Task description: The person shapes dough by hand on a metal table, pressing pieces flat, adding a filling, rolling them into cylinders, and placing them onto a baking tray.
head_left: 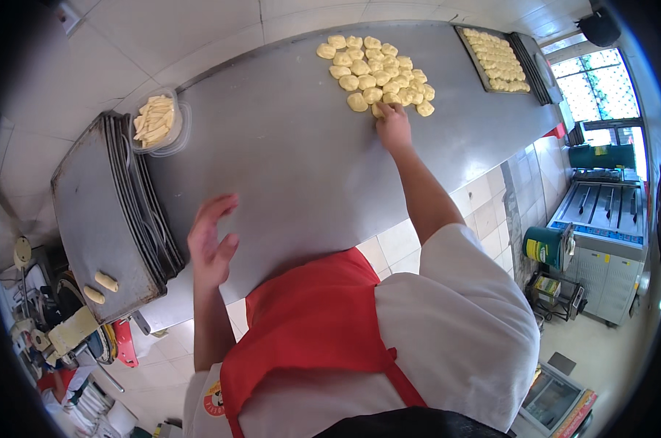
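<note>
Many pale yellow dough pieces (pixel 371 67) lie in a loose cluster on the steel table (pixel 272 153). My right hand (pixel 392 124) reaches to the near edge of that cluster, fingers closed around a dough piece (pixel 378 109) that they partly hide. My left hand (pixel 212 235) is held over the table's near left, fingers apart and curved, holding nothing. Above it, a clear plastic tub (pixel 171 139) of cut pale sticks (pixel 152 119) stands beside a stack of dark baking trays (pixel 89 212), whose top carries two small dough rolls (pixel 105 281).
At the far right of the table lies a tray of shaped dough (pixel 494 60) beside more stacked trays (pixel 535 66). Beyond the table's right stand a steel appliance (pixel 597 219) and a green bucket (pixel 546 246). Machinery (pixel 38 328) crowds the lower left. A tiled wall runs behind the table.
</note>
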`<action>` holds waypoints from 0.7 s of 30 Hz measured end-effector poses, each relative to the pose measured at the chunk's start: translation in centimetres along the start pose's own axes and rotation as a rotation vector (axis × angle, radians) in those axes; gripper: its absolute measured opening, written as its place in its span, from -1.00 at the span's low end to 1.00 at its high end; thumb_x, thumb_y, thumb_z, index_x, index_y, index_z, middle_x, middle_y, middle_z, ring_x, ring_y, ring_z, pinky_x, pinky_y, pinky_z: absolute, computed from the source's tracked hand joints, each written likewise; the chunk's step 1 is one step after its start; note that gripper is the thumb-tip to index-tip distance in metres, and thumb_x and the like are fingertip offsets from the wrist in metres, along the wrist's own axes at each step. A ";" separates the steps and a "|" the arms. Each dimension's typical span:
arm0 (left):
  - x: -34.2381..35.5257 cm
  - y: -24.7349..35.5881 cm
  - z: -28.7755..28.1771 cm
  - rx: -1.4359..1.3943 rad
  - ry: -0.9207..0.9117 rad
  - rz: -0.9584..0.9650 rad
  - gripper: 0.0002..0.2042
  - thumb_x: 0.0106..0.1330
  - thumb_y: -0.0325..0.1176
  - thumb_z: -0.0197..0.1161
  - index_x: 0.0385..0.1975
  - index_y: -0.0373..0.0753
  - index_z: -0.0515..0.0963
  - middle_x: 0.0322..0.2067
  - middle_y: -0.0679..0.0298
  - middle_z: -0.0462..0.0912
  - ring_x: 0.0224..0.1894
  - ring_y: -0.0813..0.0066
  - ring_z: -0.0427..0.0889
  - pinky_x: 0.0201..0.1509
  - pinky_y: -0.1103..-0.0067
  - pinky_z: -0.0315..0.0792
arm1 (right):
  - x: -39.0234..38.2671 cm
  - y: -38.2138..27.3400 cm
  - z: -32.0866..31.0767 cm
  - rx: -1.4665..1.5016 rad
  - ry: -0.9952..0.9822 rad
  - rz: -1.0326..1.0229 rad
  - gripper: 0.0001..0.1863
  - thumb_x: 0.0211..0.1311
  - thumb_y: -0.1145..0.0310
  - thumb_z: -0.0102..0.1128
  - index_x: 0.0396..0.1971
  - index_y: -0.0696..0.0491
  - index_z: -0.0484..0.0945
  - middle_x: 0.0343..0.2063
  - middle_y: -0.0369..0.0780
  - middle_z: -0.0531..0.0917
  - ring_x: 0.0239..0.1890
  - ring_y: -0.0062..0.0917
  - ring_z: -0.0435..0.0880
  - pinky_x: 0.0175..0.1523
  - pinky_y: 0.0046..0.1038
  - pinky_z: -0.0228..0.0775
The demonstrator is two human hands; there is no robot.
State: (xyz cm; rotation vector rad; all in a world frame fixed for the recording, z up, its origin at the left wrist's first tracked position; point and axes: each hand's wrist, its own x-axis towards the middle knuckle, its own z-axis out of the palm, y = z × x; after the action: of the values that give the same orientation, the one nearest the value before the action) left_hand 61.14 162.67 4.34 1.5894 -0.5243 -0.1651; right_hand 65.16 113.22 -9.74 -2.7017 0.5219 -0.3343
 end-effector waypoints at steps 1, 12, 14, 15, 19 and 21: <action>2.1 -0.2 1.8 -0.009 -0.046 0.015 -0.46 0.36 -0.14 0.40 0.23 -0.39 0.60 0.23 -0.01 0.58 0.25 0.22 0.57 0.32 0.33 0.41 | 0.8 0.8 -0.1 -0.032 -0.089 -0.020 -0.49 0.18 0.52 0.31 0.18 -0.05 0.65 0.12 -0.02 0.58 0.21 -0.03 0.59 0.31 -0.11 0.52; 7.4 -3.3 16.5 -0.055 0.152 -0.270 -0.63 0.68 -0.15 0.12 -0.20 -0.34 0.69 -0.37 0.21 0.65 -0.26 0.53 0.61 -0.20 0.50 0.47 | -13.8 -16.7 -10.5 0.935 -0.227 -0.002 -0.76 0.27 0.43 0.38 -0.09 0.13 0.63 -0.22 -0.15 0.64 -0.28 -0.41 0.68 -0.20 -0.38 0.59; 6.4 -3.3 15.7 0.053 0.151 -0.239 -0.54 0.69 -0.10 0.09 -0.39 -0.35 0.64 -0.58 0.26 0.57 -0.46 0.55 0.54 -0.37 0.44 0.41 | -16.2 -20.2 -8.5 1.115 -0.131 0.128 -0.78 0.42 0.31 0.34 -0.15 0.16 0.60 -0.26 -0.19 0.64 -0.33 -0.51 0.63 -0.25 -0.44 0.51; 5.7 -2.8 15.4 0.073 0.216 -0.205 -0.49 0.69 -0.07 0.08 -0.47 -0.35 0.59 -0.67 0.28 0.51 -0.55 0.54 0.49 -0.44 0.41 0.37 | -17.1 -21.3 -6.8 1.124 -0.027 0.131 -0.74 0.48 0.25 0.32 -0.18 0.17 0.59 -0.29 -0.21 0.64 -0.35 -0.54 0.61 -0.28 -0.46 0.47; 1.1 -3.3 13.4 0.358 0.317 -0.157 -0.36 0.69 0.07 0.00 -0.57 -0.35 0.52 -0.77 0.27 0.45 -0.65 0.49 0.47 -0.53 0.35 0.34 | -19.1 -24.0 -3.2 1.253 -0.169 0.267 -0.53 0.60 -0.02 0.21 -0.24 0.17 0.54 -0.40 -0.28 0.63 -0.38 -0.60 0.56 -0.32 -0.45 0.37; -1.5 -3.9 12.4 0.382 0.340 -0.124 -0.35 0.69 0.13 -0.02 -0.57 -0.31 0.55 -0.76 0.28 0.48 -0.67 0.46 0.49 -0.53 0.34 0.36 | -19.2 -24.1 -2.1 1.164 -0.376 0.408 -0.48 0.58 -0.08 0.22 -0.28 0.16 0.55 -0.41 -0.29 0.63 -0.36 -0.62 0.56 -0.29 -0.44 0.39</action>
State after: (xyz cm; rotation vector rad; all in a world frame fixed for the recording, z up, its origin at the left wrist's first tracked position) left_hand 55.64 152.11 -1.01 1.9745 -0.1968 0.1197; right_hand 54.72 141.04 -1.33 -1.4394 0.5160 0.0165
